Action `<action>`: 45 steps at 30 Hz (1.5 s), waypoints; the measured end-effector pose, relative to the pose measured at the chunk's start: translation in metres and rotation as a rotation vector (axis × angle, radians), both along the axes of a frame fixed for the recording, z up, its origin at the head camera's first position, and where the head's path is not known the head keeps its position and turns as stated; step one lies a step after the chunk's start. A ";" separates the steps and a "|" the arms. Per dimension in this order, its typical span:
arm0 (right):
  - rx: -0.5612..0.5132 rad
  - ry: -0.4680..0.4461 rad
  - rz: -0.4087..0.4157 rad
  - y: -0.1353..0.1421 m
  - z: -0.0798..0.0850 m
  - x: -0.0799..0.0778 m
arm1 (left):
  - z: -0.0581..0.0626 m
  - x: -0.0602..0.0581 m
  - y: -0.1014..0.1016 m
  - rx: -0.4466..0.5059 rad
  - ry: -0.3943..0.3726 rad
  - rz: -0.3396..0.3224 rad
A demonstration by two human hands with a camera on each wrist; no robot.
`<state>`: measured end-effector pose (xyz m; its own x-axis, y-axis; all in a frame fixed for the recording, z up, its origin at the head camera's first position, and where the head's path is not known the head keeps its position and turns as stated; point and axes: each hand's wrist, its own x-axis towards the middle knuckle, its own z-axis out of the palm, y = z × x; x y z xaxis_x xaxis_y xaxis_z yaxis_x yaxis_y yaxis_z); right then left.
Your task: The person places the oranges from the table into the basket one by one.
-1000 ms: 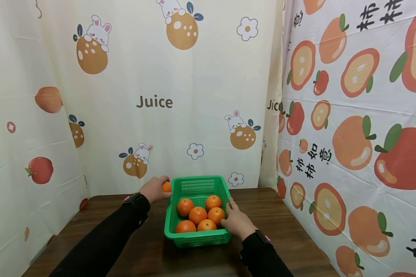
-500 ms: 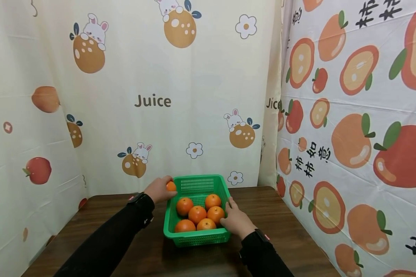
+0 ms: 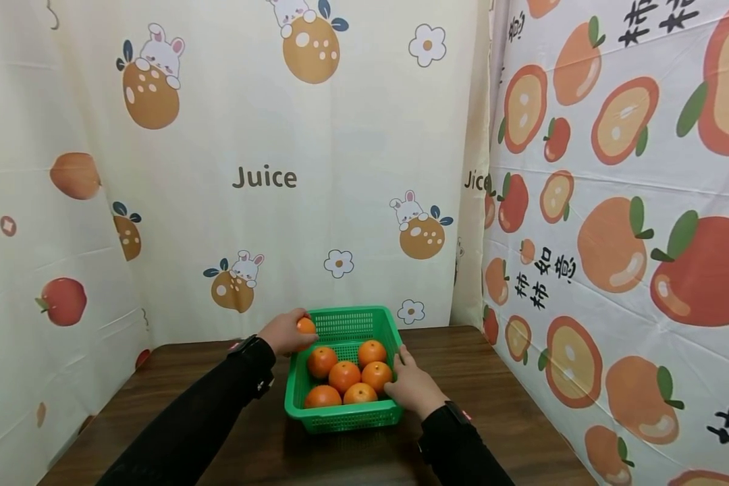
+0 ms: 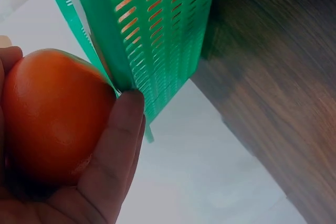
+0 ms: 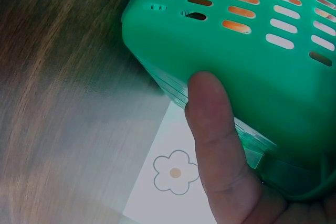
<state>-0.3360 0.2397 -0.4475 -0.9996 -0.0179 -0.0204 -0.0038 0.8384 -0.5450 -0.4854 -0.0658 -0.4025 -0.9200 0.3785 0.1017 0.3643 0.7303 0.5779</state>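
An orange (image 3: pixel 306 326) is held in my left hand (image 3: pixel 282 333), above the left rim of a green plastic basket (image 3: pixel 352 426). In the left wrist view the fingers curl round this orange (image 4: pixel 58 116), and a fingertip lies against the basket's rim (image 4: pixel 113 40). Several more oranges (image 3: pixel 344 376) lie inside the basket, mostly toward its near end. My right hand (image 3: pixel 414 386) grips the basket's right rim. The right wrist view has one digit of that hand (image 5: pixel 218 140) pressed on the slotted green wall (image 5: pixel 173 35); its other fingers are mostly hidden there.
The basket stands on a dark brown wooden table (image 3: pixel 255 432). A cream curtain (image 3: pixel 340 216) with printed fruit and rabbits hangs behind it. White fruit-printed cloth (image 3: pixel 613 324) closes off the right side, and similar cloth hangs at the left.
My left hand has moved right with the orange, from outside the basket's left edge to over its rim. The right hand stays on the basket; the head view has shifted slightly.
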 end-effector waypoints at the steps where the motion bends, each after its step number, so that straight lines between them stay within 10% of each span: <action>1: -0.002 -0.002 0.000 0.000 0.000 0.000 | 0.001 0.001 0.001 -0.006 0.009 0.000; 31: 0.016 0.004 -0.012 -0.001 0.002 -0.001 | 0.020 -0.003 0.026 -0.043 -0.086 0.014; 45: -0.008 -0.025 -0.027 0.001 0.000 -0.003 | 0.023 -0.021 0.041 -0.170 -0.009 0.018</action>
<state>-0.3393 0.2405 -0.4472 -0.9989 0.0089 -0.0452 0.0324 0.8338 -0.5511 -0.5069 -0.0250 -0.3800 -0.9273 0.3733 0.0298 0.3461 0.8239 0.4488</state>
